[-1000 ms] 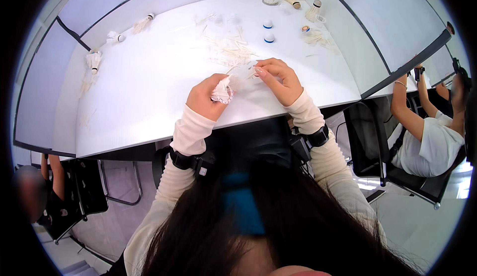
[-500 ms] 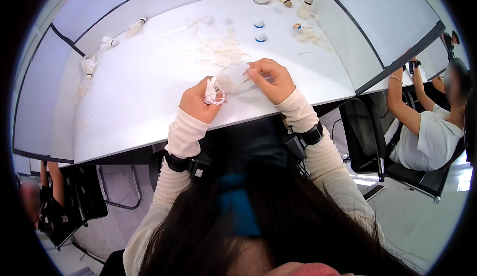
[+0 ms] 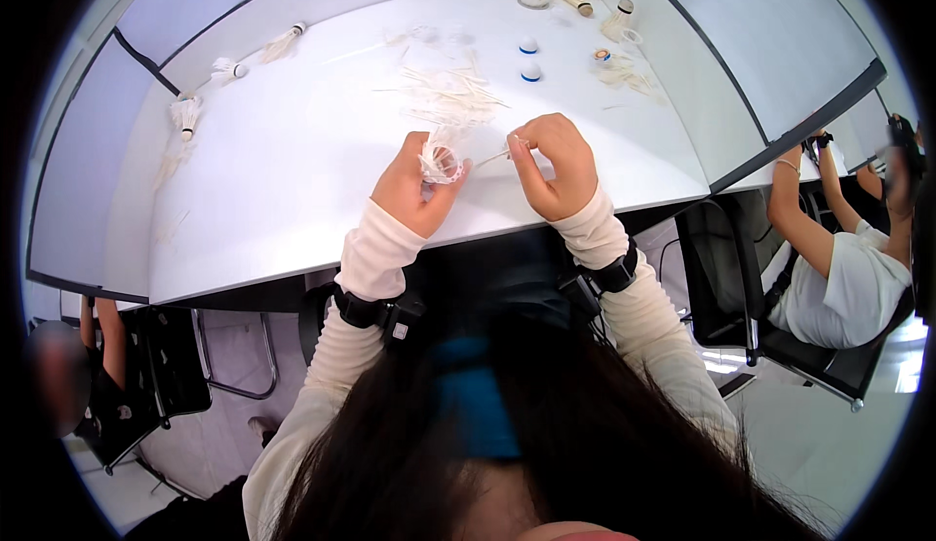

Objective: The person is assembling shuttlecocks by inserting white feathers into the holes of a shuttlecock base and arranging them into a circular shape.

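My left hand (image 3: 405, 190) is closed around a white shuttlecock skirt (image 3: 442, 159), a ring of quills whose open round end faces up toward me. No cork shows on it. To the right, my right hand (image 3: 563, 171) pinches a thin pale feather quill (image 3: 494, 158) between thumb and fingers, its tip pointing back toward the skirt with a small gap between. Just beyond my hands, a loose heap of stripped white quills (image 3: 453, 93) lies on the white table (image 3: 292, 171).
Two white shuttlecock corks with blue bands (image 3: 530, 72) stand beyond my right hand. Several worn shuttlecocks lie along the left edge, one (image 3: 185, 115) near the partition. More shuttlecocks (image 3: 618, 20) gather at the back right. Partitions (image 3: 717, 83) fence the table; other people sit either side.
My right hand has drawn away from the skirt toward the right, with the quill in its fingers. In my left hand the skirt has turned so its round opening faces up more.
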{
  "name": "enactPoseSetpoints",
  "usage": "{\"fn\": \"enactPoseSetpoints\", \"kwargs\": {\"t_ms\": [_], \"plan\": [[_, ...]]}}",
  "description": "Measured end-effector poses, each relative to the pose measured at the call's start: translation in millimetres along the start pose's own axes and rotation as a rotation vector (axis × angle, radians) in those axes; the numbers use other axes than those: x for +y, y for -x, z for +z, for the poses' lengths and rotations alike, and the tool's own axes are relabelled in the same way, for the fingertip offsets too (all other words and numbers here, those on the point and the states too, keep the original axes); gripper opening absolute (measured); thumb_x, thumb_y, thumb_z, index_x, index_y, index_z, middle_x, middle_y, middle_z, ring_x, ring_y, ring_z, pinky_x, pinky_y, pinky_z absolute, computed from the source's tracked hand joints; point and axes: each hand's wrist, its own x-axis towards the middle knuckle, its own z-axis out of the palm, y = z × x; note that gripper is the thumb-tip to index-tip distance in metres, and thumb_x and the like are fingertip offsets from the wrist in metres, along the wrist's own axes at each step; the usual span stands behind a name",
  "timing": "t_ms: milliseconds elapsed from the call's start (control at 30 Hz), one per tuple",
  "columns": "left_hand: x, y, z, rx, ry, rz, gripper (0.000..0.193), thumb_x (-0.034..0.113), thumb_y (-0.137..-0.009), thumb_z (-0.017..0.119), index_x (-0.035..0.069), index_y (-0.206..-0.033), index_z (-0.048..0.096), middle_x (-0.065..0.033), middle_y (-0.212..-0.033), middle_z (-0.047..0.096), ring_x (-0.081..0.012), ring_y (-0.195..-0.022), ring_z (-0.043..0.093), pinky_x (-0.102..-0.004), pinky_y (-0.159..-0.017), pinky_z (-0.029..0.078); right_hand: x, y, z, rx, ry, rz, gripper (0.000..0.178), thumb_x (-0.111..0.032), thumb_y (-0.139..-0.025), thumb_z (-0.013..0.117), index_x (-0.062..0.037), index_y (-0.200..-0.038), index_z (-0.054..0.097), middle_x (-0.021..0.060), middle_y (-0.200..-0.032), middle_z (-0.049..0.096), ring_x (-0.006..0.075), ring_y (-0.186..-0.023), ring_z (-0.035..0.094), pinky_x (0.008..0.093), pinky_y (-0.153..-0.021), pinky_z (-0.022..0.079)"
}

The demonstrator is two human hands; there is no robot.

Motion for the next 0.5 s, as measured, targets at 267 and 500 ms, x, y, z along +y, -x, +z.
{"fn": "enactPoseSetpoints", "kwargs": {"t_ms": [267,500], "plan": [[-3.3,0.0,-2.3,-0.104,-0.054,0.025,0.023,0.014,-0.088,0.064,0.002,-0.104,0.052,-0.0055,-0.085,0.058,-0.0105,-0.073,0.054,-0.0240,-0.067,0.046,-9.2,5.2,-3.8,-0.019,0.160,-0.334,0.020,0.000,-0.070,0.071,-0.0050,-0.079,0.054,0.0072,-0.065,0.054,0.0245,-0.058,0.053,0.0338,-0.053,0.041],[3.2,-2.6,-5.0,-0.162,-0.093,-0.030,0.026,0.012,-0.085,0.066,0.002,-0.106,0.054,-0.0061,-0.082,0.061,-0.0128,-0.072,0.058,-0.0256,-0.068,0.049,-9.6,11.6,-6.2,-0.084,0.153,-0.297,0.015,0.003,-0.075,0.064,-0.0037,-0.086,0.056,0.0079,-0.064,0.055,0.0256,-0.053,0.052,0.0343,-0.049,0.040]]}}
